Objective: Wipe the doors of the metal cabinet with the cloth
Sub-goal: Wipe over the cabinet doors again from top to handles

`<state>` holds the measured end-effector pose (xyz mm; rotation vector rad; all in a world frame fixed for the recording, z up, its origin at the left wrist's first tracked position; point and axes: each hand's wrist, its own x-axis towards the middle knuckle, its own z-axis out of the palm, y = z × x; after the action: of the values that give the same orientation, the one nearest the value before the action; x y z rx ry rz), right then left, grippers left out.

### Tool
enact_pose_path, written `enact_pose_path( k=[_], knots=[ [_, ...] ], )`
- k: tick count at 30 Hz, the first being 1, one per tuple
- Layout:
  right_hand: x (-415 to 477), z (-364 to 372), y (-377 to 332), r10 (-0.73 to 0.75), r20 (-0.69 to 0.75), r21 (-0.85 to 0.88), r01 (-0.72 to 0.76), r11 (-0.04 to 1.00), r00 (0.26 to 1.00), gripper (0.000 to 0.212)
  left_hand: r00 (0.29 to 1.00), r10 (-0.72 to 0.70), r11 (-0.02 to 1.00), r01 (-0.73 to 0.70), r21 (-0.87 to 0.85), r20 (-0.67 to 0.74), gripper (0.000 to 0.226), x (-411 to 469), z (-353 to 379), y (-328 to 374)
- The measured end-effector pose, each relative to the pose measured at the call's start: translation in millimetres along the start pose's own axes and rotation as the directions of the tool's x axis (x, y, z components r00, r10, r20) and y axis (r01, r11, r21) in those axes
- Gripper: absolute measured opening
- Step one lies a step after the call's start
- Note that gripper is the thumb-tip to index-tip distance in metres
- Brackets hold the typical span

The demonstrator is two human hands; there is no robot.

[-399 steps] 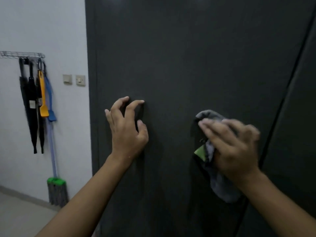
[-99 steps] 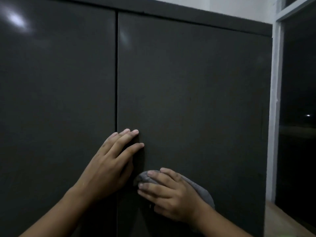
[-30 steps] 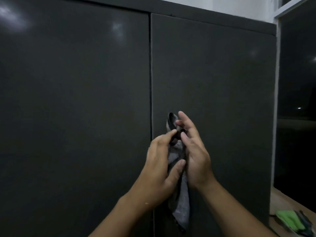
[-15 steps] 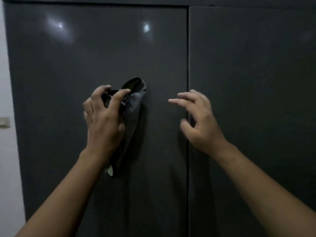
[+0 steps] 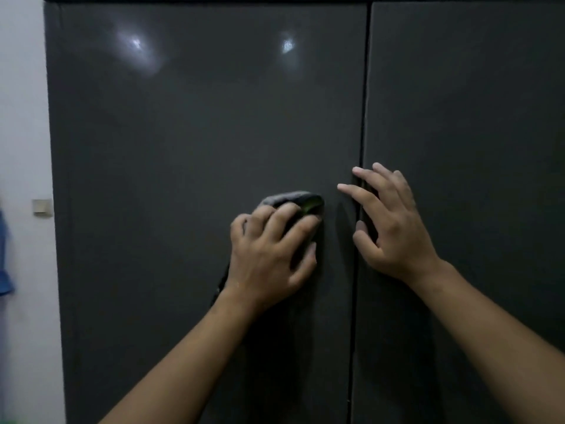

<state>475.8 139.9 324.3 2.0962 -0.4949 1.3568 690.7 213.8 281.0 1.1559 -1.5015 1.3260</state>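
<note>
Left hand: the left hand (image 5: 269,252) lies back-up against the left door (image 5: 183,133) of the metal cabinet (image 5: 214,347), near that door's inner edge and about mid-height in the view. The forearm rises to it from the lower left.
Left grip: the fingers are bent over the cloth (image 5: 293,199) and bunch it against the panel. The thumb points right, apart from the fingers.
Cloth: dark grey with a small green patch, it is crumpled under the left fingers. A rounded fold shows above the knuckles, and a dark strip hangs down beside the wrist (most of it is hidden by the hand).
Right hand: the right hand (image 5: 388,228) is level with the left one and just beside it, not touching it. It lies across the seam (image 5: 363,117) between the doors, with the palm over the right door (image 5: 474,117) and the fingertips reaching onto the left door's edge.
Right grip: it holds nothing, and the fingers are spread wide and nearly straight. Whether the palm presses the metal cannot be told.
Doors: both are closed, dark and glossy. Two light spots (image 5: 136,44) reflect high on the left door.
Surroundings: a pale wall (image 5: 21,102) at far left carries a switch plate (image 5: 42,206), with a blue object (image 5: 4,255) cut off by the frame's edge.
</note>
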Motion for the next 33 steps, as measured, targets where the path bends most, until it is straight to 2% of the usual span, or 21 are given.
enact_pose_path(
  k=[4,9,12,16,19,21,23,27,33],
  knots=[
    [-1.6,2.4,-3.6,0.031,-0.001,-0.083,-0.031,0.996,1.000,0.064,0.986,0.164,0.986,-0.164,0.028,-0.007,0.027,-36.5,12.3,13.0],
    [-16.6,-4.1,-14.4,0.085,0.047,-0.121,-0.078,0.990,0.995,0.064,0.917,0.396,0.918,-0.396,-0.006,0.038,0.027,-95.8,15.6,19.7],
    [-36.7,-5.1,-20.1,0.099,0.086,-0.110,-0.089,0.990,0.991,0.059,0.939,0.344,0.939,-0.344,-0.008,-0.003,0.030,-95.4,12.9,7.9],
    [-69.1,-1.5,-21.2,0.092,0.126,-0.132,-0.075,0.988,0.988,0.058,0.986,0.061,0.998,-0.058,0.023,-0.158,0.023,-32.2,6.9,-8.5],
    [-87.0,-1.3,-21.6,0.178,0.087,-0.136,-0.165,0.977,0.980,0.058,0.970,-0.079,0.994,0.093,0.054,-0.229,0.024,22.5,7.3,-8.4],
    [-95.8,-2.0,-24.8,0.247,0.061,-0.130,-0.238,0.963,0.967,0.058,0.967,-0.115,0.989,0.132,0.060,-0.227,0.024,46.8,11.3,0.2],
    [-103.6,-0.5,-29.5,0.291,0.049,-0.126,-0.283,0.951,0.955,0.057,0.972,-0.091,0.991,0.109,0.073,-0.218,0.025,55.6,16.7,13.8],
    [-119.5,6.1,-37.6,0.338,0.026,-0.144,-0.331,0.933,0.941,0.056,0.977,0.097,0.994,-0.085,0.072,-0.189,0.025,33.6,27.8,45.6],
    [-135.0,6.3,-38.5,0.380,0.065,-0.158,-0.367,0.917,0.923,0.057,0.968,0.196,0.980,-0.188,0.062,-0.154,0.024,-7.4,29.8,53.2]
  ],
)
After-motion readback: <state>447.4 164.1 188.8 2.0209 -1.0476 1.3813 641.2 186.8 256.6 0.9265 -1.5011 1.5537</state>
